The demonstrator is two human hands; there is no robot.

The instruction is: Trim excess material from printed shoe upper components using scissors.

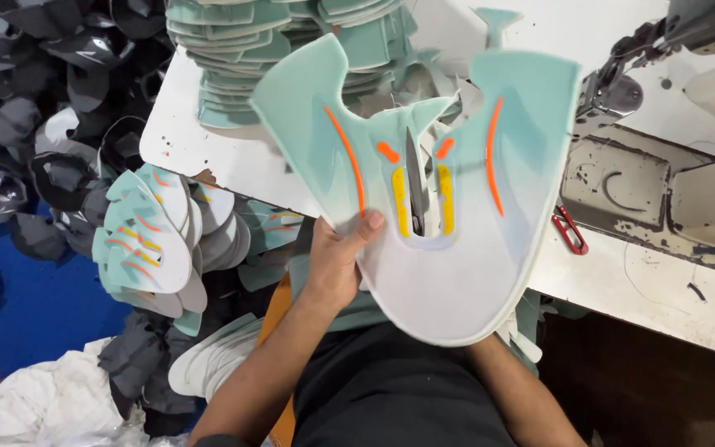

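From the head camera, I held a flat shoe-upper panel (448, 248) up in the middle of the frame, mint green fading to white, with orange and yellow strips and a dark slit down its centre. My left hand (337, 257) pinched its lower left edge, thumb on top and fingers behind. My right hand was hidden behind the panel, only the forearm showing at lower right, so I could not tell its grip. I judged the panel light, thin and floppy, likely to sag from one edge; the broad white lower rim seemed the safest place to hold, clear of the slit.

The white worktable (208, 149) ran from upper left to right, worn and marked. A stack of mint panels (242, 50) sat at the top, a sewing machine (664, 108) at upper right, red snips (570, 232) beside it. Finished uppers (142, 240) and grey pieces (51, 99) were heaped at left over blue floor (35, 306).
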